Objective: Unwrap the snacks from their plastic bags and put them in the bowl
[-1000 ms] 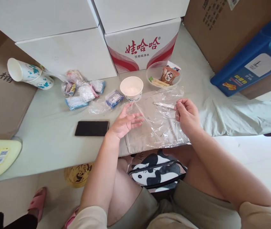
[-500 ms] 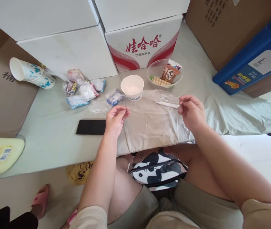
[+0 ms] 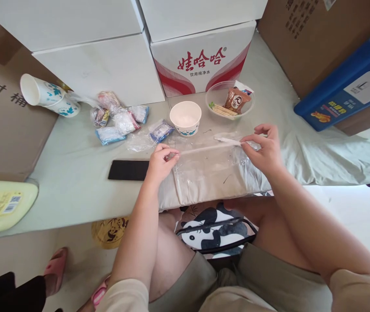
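Note:
My left hand (image 3: 162, 162) is closed in a pinch at the left end of a thin, see-through whitish strip (image 3: 204, 148). The strip stretches across to my right hand (image 3: 263, 147), whose thumb and forefinger pinch its other end while the remaining fingers stay lifted. A slim white tapered piece (image 3: 226, 140) also sticks out leftward from the right fingertips; its kind is unclear. Below the strip, crumpled clear plastic film (image 3: 198, 173) lies on the cloth. A white paper bowl (image 3: 185, 118) with a blue leaf print stands just beyond, beside a small blue-and-white packet (image 3: 161, 131).
A clear plastic bowl (image 3: 211, 103) holds thin sticks and a brown packet (image 3: 237, 100). Several wrapped packets (image 3: 124, 120) lie left, near stacked paper cups (image 3: 46, 95). A black phone (image 3: 128, 170) rests by my left hand. A blue bottle (image 3: 344, 82) and boxes (image 3: 204, 56) border the cloth-covered surface.
A thin strip now stretches between my hands, where none showed before. My right fingers have opened out somewhat around their pinch. The view has shifted slightly.

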Available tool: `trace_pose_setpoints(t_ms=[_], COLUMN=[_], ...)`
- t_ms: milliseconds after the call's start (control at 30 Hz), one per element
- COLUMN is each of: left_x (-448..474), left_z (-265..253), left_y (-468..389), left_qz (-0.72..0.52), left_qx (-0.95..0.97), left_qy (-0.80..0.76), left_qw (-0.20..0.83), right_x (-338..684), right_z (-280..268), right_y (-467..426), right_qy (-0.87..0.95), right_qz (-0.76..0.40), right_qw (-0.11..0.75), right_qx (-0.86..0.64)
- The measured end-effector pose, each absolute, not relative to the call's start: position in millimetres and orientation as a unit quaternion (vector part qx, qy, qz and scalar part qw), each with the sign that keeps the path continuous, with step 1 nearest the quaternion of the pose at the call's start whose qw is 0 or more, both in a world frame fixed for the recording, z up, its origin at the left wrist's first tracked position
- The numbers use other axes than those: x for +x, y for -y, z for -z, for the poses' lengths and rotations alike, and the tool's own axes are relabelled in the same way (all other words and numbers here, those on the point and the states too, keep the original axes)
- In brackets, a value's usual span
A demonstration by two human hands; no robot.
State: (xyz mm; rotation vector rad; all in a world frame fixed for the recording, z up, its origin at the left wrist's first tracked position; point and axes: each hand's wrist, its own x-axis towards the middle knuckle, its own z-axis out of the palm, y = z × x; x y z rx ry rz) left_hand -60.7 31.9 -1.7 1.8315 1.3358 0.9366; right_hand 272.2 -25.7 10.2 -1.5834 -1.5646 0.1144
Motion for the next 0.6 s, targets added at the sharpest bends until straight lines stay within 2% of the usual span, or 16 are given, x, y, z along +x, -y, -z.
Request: trace_pose_setpoints(t_ms=[100,300,400,467,600], left_x=[-63.4,-53.6,-49.9,-48.7,-42.4], left_z=[-5.2,-24.2,-28.0,-28.4,-28.7], left_y=[-31.4,-21.2,-21.0,-22.4,-24.0], left_qz=[-0.433,-0.482,-0.448,-0.409,-0.292], left_qx=[0.659,0.542,0.489,0.490,0.515], left_qy=[-0.490,-0.452,-0.487,-0.509,-0.503], left_qw=[0.371,0.520,0.568,0.578,0.630], right_x=[270.6,270.0,278.7,284.8,281.7], right_z=[-24.9,-45.5,-40.9,-33.5,-19.6], right_y=[33.0,47.7,42.3,34.1,21.5], right_qy=[0.629,0.454,0.373,0.344,0.336], right_qz=[-0.085,-0.487,-0.618,-0.620,-0.549], right_qw=[0.457,0.433,0.411,0.444,0.543], right_qx=[-0.623,-0.608,-0.556,-0.548,-0.540])
